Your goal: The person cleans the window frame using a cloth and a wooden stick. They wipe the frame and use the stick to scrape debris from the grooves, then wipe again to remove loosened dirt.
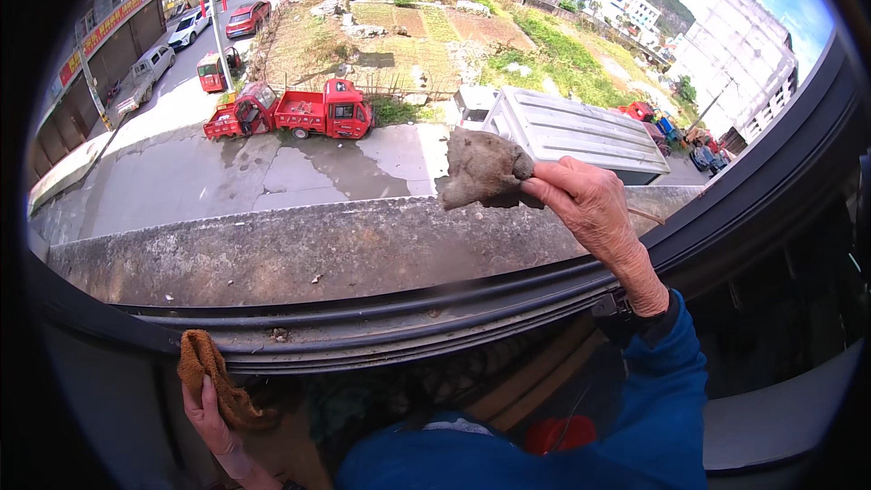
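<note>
My right hand (581,209) reaches out through the window opening, with thumb and fingers pinched on a corner of a dirty grey-brown rag (481,168). The rag hangs out to the left of the fingers, above the concrete ledge. At the lower left, my left hand (213,422) grips a brown cloth (218,381) just inside the sill. The top of that cloth lies against the dark window track (381,331). A clump of dirt (279,335) sits in the track to the right of the brown cloth.
Outside the track runs a stained concrete ledge (272,254). Below lies a street with red three-wheeled trucks (331,111) and a white-roofed vehicle (581,132). The dark window frame (762,181) curves up on the right. Something red (558,436) shows indoors beside my right arm.
</note>
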Tool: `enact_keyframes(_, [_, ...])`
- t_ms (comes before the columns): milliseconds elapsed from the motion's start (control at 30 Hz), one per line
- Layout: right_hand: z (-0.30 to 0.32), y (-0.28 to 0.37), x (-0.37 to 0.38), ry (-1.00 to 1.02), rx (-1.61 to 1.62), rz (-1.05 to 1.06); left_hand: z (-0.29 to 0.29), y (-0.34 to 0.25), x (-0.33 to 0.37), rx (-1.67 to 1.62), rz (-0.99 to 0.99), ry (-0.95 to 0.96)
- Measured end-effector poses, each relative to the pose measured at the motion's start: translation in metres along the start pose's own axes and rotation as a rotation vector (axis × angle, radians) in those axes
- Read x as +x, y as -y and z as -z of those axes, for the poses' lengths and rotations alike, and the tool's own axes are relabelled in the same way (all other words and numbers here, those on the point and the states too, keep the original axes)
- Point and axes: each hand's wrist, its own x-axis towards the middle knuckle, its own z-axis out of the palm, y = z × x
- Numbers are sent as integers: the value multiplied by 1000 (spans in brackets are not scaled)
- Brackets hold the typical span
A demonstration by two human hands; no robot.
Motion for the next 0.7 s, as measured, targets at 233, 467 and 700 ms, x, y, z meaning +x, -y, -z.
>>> enact_keyframes(233, [-23, -64, -50, 523, 10, 49, 20, 3, 7, 177, 27, 43])
enact_keyframes(467, [-127, 2, 58, 430, -29, 280, 21, 0, 7, 137, 66, 98])
enact_keyframes(700, [-69, -14, 78, 638, 620, 138, 13, 0, 1, 205, -38, 20])
